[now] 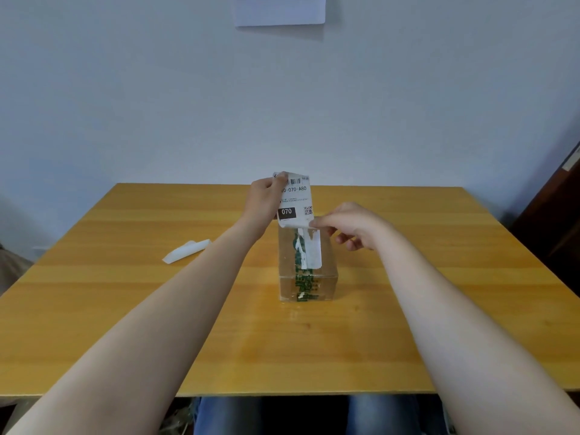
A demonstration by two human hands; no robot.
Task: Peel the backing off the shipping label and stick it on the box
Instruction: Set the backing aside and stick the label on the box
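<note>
A white shipping label [295, 199] with a barcode, "070" and a QR code hangs upright above a small brown cardboard box [326, 277]. My left hand [265, 196] pinches the label's top left corner. My right hand [354, 227] pinches its lower right edge, just over the far end of the box. The box stands on the wooden table [125, 309] and carries green printed tape and a white strip [314, 249] on its top. The label's lower edge curls near the box top; whether it touches is not clear.
A curled white piece of paper [185, 251] lies on the table to the left of the box. A white sheet [281, 9] hangs on the wall behind. A dark piece of furniture [555, 221] stands at the right edge. My knees show below the table's front edge.
</note>
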